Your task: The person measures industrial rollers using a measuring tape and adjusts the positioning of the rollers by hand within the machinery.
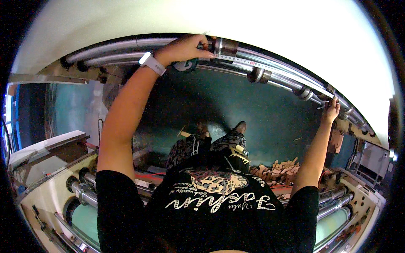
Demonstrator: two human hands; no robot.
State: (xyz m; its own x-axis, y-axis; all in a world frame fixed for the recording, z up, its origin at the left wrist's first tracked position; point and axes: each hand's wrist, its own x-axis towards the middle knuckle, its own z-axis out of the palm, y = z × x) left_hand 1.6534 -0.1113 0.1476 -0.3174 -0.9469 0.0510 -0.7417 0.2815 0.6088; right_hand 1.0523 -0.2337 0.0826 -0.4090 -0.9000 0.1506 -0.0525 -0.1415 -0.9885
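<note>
A white measuring tape is stretched along the machine's metal shafts, between my two hands. My left hand, with a pale watch on its wrist, is at the tape's left end; its thumb presses by the tape and its fingers curl over the upper shaft. At the far right, my right hand is closed on the tape beside the shafts. Dark and metal collars sit along the lower shaft. Just below my left hand is a round dark green thing with a white mark; what it is I cannot tell.
A large cream machine cover curves over the shafts. Behind me stands another machine with metal rollers and green cylinders. Brown cardboard scraps lie heaped on the green floor near my feet, along with a red cable.
</note>
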